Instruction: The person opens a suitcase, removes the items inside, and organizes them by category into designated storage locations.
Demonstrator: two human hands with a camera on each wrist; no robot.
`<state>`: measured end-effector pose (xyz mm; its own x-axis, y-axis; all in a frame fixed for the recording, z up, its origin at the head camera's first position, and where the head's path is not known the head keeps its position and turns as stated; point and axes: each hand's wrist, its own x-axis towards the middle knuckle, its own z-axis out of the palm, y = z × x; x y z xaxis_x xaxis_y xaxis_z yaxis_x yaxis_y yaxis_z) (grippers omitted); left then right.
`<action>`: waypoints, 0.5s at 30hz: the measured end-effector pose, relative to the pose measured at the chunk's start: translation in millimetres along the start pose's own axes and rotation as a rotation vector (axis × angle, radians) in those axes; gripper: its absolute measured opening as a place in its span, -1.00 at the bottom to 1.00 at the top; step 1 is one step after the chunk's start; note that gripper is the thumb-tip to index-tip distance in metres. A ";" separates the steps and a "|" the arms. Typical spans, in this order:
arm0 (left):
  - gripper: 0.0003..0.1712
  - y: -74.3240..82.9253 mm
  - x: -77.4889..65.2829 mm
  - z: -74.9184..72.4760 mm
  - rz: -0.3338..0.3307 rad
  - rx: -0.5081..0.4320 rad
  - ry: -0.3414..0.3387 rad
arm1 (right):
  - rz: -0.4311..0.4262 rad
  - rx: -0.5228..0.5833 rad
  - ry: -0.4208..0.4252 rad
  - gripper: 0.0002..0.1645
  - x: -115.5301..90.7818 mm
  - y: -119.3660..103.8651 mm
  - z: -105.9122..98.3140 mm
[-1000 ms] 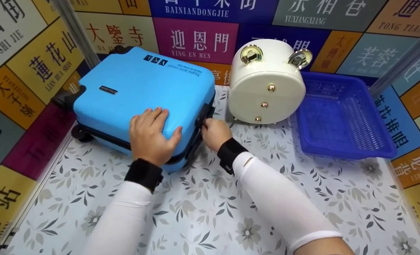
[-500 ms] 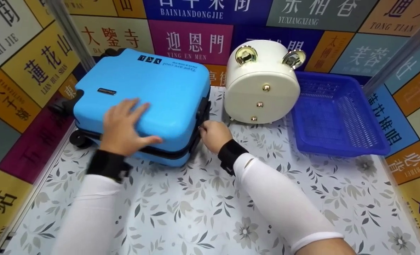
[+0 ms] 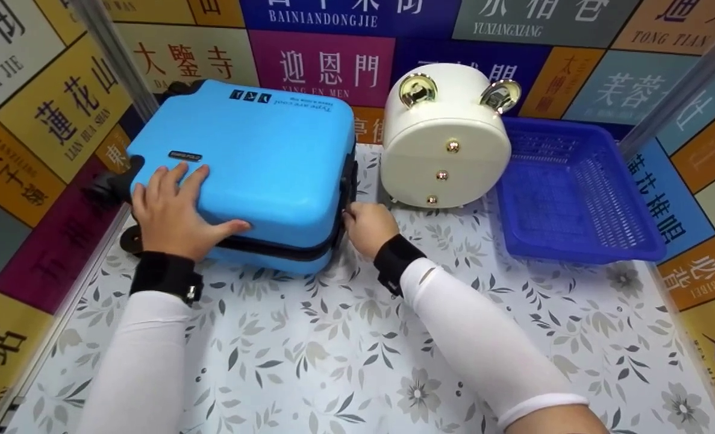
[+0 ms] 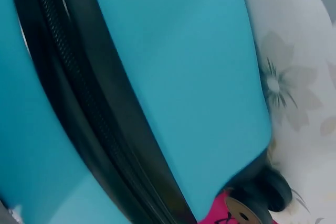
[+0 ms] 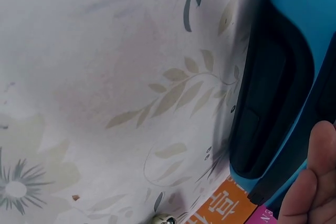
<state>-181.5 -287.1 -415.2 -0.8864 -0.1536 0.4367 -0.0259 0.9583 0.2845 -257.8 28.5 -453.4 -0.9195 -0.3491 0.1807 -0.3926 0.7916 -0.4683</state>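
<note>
We see a light-blue hard-shell suitcase (image 3: 255,150) lying flat on a floral-patterned table covering (image 3: 309,367); we take the suitcase as landmark. Our left hand (image 3: 173,211) rests on its near edge, towards the wheeled end, fingers spread and thumb held away. Our right hand (image 3: 371,228) has its fingers curled against the suitcase's opposite end; its fingertips (image 5: 321,148) lie by the black seam band, but we cannot tell whether they pinch anything. Along the suitcase's near side we note the zip (image 4: 79,80) and, low at the corner, a black caster wheel (image 4: 275,190). Just to the right of the suitcase stands a cream round case (image 3: 444,160) with gold ears and knobs; farther right, a blue plastic basket (image 3: 586,254). Behind the suitcase rise lettered wall panels (image 3: 327,51).
</note>
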 end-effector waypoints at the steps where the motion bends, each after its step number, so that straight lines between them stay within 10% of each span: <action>1: 0.31 2.6 -0.3 1.3 -0.007 0.002 0.009 | -0.003 -0.003 0.005 -0.67 -0.4 0.7 -0.7; 15: 0.37 15.6 -1.7 12.8 -0.092 0.047 0.050 | -0.042 -0.052 -0.032 -0.73 -7.0 -0.5 -2.7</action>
<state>-186.4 -268.9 -422.4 -0.8553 -0.2519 0.4528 -0.1285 0.9497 0.2855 -251.1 31.9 -452.1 -0.9015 -0.3975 0.1714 -0.4320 0.8006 -0.4153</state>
